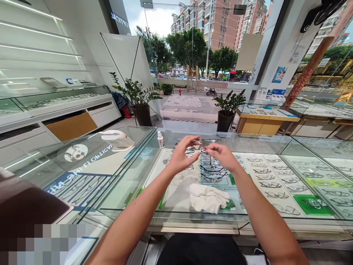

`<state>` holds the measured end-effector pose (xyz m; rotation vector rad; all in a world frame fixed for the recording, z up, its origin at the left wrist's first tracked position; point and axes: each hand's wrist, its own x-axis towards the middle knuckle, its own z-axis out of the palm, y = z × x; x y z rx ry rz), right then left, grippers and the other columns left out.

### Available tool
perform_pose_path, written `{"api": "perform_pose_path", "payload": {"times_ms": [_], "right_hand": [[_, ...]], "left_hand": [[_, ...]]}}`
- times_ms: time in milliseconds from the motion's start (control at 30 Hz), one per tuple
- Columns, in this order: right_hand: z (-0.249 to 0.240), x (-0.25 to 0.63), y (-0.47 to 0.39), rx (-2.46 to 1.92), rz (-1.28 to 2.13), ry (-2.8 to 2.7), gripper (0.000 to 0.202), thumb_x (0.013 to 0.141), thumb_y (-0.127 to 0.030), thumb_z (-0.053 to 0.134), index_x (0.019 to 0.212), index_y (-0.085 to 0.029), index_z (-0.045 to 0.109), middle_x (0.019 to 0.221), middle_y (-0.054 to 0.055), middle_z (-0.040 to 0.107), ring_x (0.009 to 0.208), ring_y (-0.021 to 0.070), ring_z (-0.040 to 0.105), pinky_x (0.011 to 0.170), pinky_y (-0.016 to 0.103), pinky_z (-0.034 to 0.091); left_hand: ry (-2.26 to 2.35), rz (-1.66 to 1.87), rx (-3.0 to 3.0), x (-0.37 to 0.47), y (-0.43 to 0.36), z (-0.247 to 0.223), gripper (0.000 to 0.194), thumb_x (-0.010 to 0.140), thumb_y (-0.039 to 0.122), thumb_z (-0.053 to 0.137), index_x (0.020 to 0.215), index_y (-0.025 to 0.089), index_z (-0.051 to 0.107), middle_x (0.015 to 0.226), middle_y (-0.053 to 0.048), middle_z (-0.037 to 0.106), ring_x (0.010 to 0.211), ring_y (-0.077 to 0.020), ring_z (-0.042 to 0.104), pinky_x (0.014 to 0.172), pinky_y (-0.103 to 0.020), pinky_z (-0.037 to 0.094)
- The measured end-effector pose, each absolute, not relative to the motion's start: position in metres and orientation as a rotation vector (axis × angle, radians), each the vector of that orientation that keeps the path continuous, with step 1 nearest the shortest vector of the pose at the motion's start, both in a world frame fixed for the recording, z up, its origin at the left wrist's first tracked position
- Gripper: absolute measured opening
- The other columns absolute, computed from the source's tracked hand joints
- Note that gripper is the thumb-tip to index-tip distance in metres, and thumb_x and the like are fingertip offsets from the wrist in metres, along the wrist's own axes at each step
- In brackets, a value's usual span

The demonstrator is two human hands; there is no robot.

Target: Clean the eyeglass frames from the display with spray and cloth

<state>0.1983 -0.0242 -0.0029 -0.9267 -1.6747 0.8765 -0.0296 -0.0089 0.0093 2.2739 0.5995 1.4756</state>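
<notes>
Above the glass counter, my left hand (183, 154) and my right hand (223, 155) hold a pair of eyeglasses (204, 148) between them. The eyeglasses look reddish and thin, and my fingers cover part of them. My left thumb is spread from the fingers, which grip one side. The right fingertips pinch the other side, and a thin temple seems to hang down below them. Nearer to me, a crumpled white cloth (208, 198) lies on the glass top. A small white spray bottle (160, 140) stands upright beyond my left hand.
Rows of eyeglass frames (268, 184) lie in the display case below. A white device (117, 140) sits on the left counter. Someone's dark, partly blurred shape (30, 198) is at lower left. Two potted plants (143, 114) stand past the counter before the glass doors.
</notes>
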Motion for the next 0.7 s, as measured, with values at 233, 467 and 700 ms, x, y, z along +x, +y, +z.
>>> {"api": "perform_pose_path", "payload": {"times_ms": [233,467,700], "right_hand": [[-0.004,0.182,-0.030,-0.979,0.517,-1.460,0.024,0.094,-0.044,0.070,0.091,-0.022,0.079,0.110,0.010,0.077,0.108,0.0265,0.071,0.102,0.045,0.053],[-0.015,0.151,-0.045,-0.991,0.090,-1.529,0.018,0.100,-0.024,0.061,0.106,-0.022,0.078,0.115,0.011,0.074,0.110,0.0251,0.070,0.100,0.043,0.055],[-0.019,0.148,-0.045,-0.934,-0.106,-1.669,0.026,0.099,-0.019,0.056,0.119,-0.020,0.072,0.121,0.012,0.073,0.114,0.0245,0.068,0.101,0.040,0.054]], "left_hand": [[1.002,1.861,2.030,-0.013,-0.021,0.000,0.017,0.095,0.035,0.069,0.092,0.020,0.075,0.078,-0.001,0.061,0.075,-0.0158,0.057,0.073,-0.030,0.049],[0.945,1.431,1.632,0.001,-0.020,-0.012,0.038,0.083,0.054,0.080,0.094,0.018,0.084,0.058,0.003,0.049,0.058,-0.0120,0.041,0.057,-0.027,0.033],[0.916,1.361,1.407,-0.003,-0.008,-0.015,0.038,0.075,0.052,0.086,0.090,0.018,0.082,0.068,-0.002,0.063,0.063,-0.0140,0.047,0.060,-0.028,0.036]]}}
